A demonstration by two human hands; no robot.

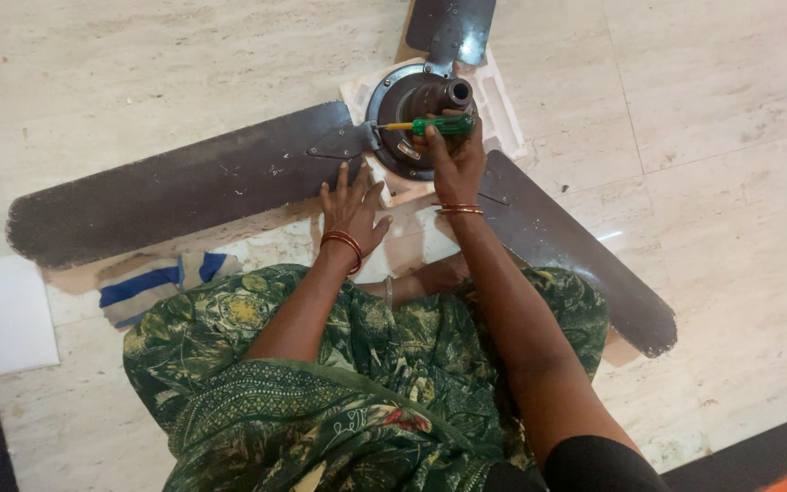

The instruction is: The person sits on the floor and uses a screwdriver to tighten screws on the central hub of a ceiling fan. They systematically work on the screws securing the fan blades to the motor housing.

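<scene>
Green patterned cloth covers my lap nearest the lens. Beyond it my left hand (352,211) lies spread flat at the root of 1 dark fan blade (175,187), steadying it. My right hand (455,157) is closed around a green-handled screwdriver (430,125), its tip at the motor hub (416,114). I judge the fan heavy and rigid, best gripped at the hub. It rests mid-floor (712,164) on pale marble tiles.
</scene>
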